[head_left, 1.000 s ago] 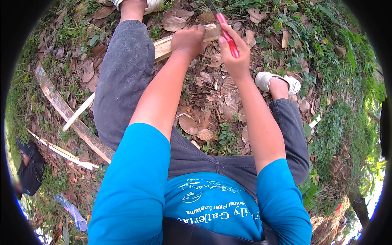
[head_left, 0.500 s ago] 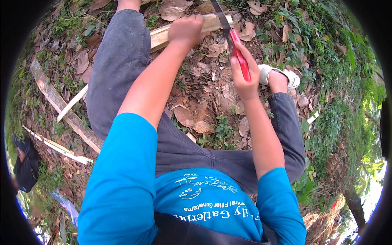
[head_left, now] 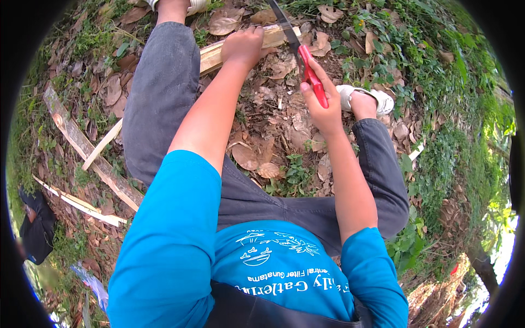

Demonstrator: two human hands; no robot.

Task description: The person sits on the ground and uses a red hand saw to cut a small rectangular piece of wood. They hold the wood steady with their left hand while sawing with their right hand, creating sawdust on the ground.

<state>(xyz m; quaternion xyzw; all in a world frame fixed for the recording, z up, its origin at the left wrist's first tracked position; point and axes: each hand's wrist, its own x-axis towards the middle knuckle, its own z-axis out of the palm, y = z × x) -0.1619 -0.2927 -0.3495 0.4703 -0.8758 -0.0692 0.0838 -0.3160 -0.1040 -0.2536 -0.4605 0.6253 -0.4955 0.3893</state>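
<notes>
A pale length of split wood [head_left: 212,56] lies across the top of the view, just beyond my left knee. My left hand [head_left: 242,46] is closed around it, pressing from above. In my right hand [head_left: 324,98] is a handsaw [head_left: 313,82] with a red handle, the fingers wrapped round the grip. Its dark blade [head_left: 284,22] crosses the wood near the right end, to the right of my left hand. Where the teeth meet the wood is too small to make out.
Dry leaves [head_left: 245,157] and low green plants cover the ground between my legs. On the left lie a long rough plank [head_left: 82,142], a thin pale stick [head_left: 104,143] and a split strip [head_left: 82,205]. A person in dark clothing [head_left: 38,224] is at the far left, above a clear plastic bag [head_left: 90,281].
My right hand and the saw have shifted slightly to the left. My left hand and the wood appear a little lower and further left, still together.
</notes>
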